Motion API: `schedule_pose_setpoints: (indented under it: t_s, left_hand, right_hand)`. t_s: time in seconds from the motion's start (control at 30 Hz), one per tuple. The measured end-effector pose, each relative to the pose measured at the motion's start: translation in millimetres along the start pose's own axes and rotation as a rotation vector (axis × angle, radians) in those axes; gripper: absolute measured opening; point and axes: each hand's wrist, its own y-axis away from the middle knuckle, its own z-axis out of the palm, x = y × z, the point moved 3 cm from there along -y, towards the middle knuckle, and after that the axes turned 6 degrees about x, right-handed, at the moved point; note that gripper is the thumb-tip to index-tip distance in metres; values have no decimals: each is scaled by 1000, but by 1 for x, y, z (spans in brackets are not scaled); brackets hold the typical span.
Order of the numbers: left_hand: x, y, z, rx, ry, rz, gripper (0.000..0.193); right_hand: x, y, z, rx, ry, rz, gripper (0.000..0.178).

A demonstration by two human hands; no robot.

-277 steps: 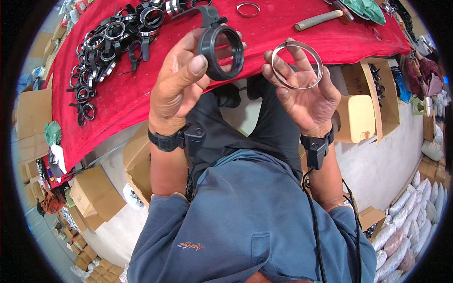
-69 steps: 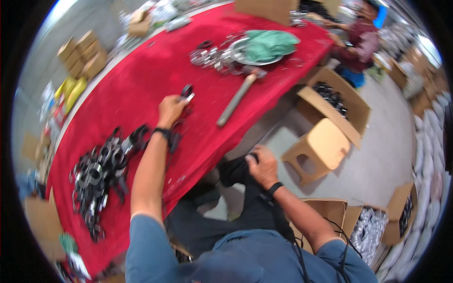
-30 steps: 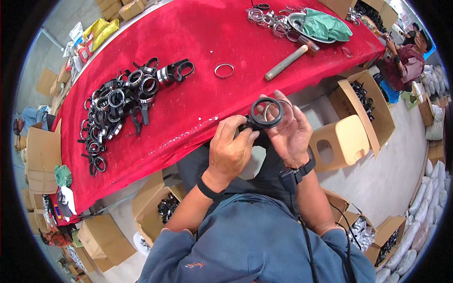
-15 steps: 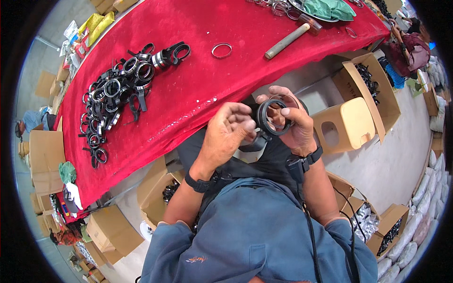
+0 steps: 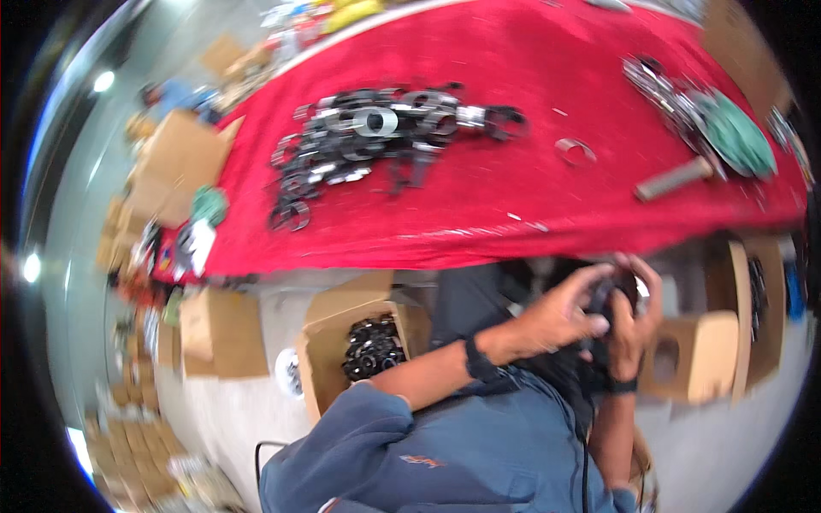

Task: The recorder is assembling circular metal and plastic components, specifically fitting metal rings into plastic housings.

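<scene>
Over my lap, beyond the near edge of the table, both hands are together around a black ring (image 5: 605, 295), blurred by motion. My right hand (image 5: 631, 332) grips it, thumb at the ring and fingers curled behind. My left hand (image 5: 552, 315) closes on its left side, fingers above and thumb below. A bright metallic glint shows by the right fingers. On the red cloth (image 5: 410, 244) lies a heap of black ring clamps (image 5: 363, 137) with shiny metal bands. One loose metal ring (image 5: 575, 152) rests apart, right of the heap.
A hammer-like tool with a pale handle (image 5: 673, 179) lies at the right, beside green cloth (image 5: 737, 132) and a pile of metal rings (image 5: 663, 90). Below the table, an open carton (image 5: 321, 376) holds black parts. Another carton (image 5: 705, 355) stands right of my hands.
The whole view has swung left, so table and hands appear farther right. My hands still hold the black ring, and my left fingers have closed in on it.
</scene>
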Motion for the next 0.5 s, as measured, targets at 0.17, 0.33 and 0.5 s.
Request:
schedule_pose_setpoints:
  t_s: [0.17, 0.33, 0.5]
  left_hand:
    - [-6, 11, -2, -74, 27, -97, 106]
    - [-10, 20, -14, -46, 48, -110, 97]
    - [33, 23, -21, 97, -73, -23, 78]
  right_hand:
    - [21, 0, -6, -134, 78, -75, 51]
    - [9, -3, 4, -230, 181, -82, 51]
    - [20, -4, 7, -142, -203, 137, 47]
